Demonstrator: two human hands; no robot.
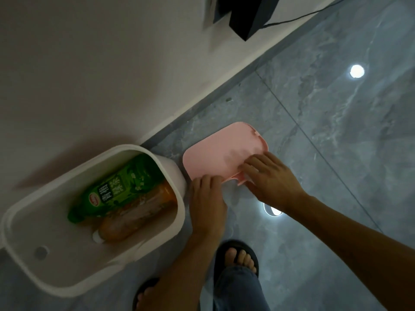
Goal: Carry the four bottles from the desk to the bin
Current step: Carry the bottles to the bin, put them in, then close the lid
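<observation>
The white bin (94,277) stands open against the wall, a green bottle (116,189) and an orange one (134,218) lying inside; I can't make out others. Beside it the pink lid (220,153) lies flat on the floor, the left hand (207,205) and right hand (269,178) curled over its near edge. They should lift it level and seat it squarely, I'd say.

- In the bin (155,232), the green bottle (116,189) lies over the orange bottle (137,214) and hides much of it; any further bottles beneath cannot be made out.
- The fingertips of the left hand (207,198) and right hand (269,178) blur against the near edge of the pink lid (222,149); whether they grip it or only touch it cannot be told.
- The dark object (247,12) by the wall is cut by the top edge.
- The left sandalled foot (143,295) runs off the bottom edge.
</observation>
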